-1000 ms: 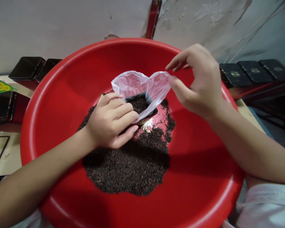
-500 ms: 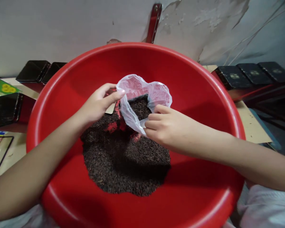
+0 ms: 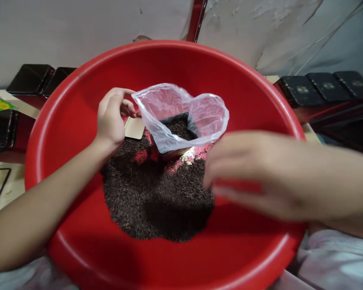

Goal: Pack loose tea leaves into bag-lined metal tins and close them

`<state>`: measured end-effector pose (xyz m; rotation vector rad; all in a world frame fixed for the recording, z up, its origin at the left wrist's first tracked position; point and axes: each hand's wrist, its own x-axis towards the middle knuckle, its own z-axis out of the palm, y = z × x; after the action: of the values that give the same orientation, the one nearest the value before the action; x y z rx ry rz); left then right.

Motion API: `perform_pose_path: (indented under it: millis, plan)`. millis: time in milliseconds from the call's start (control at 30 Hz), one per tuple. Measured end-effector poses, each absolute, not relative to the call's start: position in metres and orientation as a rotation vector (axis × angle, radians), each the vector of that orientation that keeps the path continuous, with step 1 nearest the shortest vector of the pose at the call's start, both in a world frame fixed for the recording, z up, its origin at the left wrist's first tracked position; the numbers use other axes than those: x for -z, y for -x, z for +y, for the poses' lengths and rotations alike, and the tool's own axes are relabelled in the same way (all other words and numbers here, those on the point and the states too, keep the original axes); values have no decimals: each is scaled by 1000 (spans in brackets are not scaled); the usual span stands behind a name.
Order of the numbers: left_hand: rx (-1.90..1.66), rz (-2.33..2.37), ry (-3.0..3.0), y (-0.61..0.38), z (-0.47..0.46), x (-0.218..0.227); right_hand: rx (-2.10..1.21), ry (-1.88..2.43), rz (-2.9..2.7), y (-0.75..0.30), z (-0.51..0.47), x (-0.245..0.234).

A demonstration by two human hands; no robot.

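A clear plastic bag (image 3: 210, 110) lines a tin (image 3: 169, 154) standing in a large red basin (image 3: 260, 100). Inside the bag lie dark, dry shreds that look like loose tea (image 3: 180, 128). A heap of the same dark tea covers the basin floor before the tin. My left hand (image 3: 111, 117) pinches the bag's left corner and pulls it outward. My right hand (image 3: 245, 173), blurred by motion, is off the bag at its lower right, thumb and fingers apart with nothing visible between them. A pale tin lid (image 3: 135, 127) lies left of the tin, partly behind my left fingers.
Dark lidded tins stand on both sides of the basin, some at the left (image 3: 30, 80) and a row at the right (image 3: 328, 86). A bare wall (image 3: 93, 24) rises behind, with a red metal bar (image 3: 196, 20) against it.
My right hand has let go of the bag's rim and moved right, toward me. My left hand has moved left, stretching the bag's corner, and the bag's mouth is wider.
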<state>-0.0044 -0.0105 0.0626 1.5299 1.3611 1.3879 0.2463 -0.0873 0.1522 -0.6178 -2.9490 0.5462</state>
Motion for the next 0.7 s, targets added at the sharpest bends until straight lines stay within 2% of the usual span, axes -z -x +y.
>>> perform_pose_path:
  millis: [67,133,267,367,533,700]
  plan:
    - [-1336,1437,-1556,10,-2,-49,-1081,365,-3182,-225,-100,-129]
    - [-1028,1525,-1688,16,4,-35,-1314,414,-3276,-205,-106,-86]
    - [-317,1528,-1875,20,5,-14,-1078,1433,-3179,-193,-99,10]
    - [-48,1445,-2009,16,-1,-7,-955,1464,-3054,-199,-96,50]
    - [-216,1173,-2121,7,-7,-2,-1206,1305,-2874,-178,-111,69]
    - [-247,1127,-2073,8,-5,3,-1537,1124,-2671,-138,-128,75]
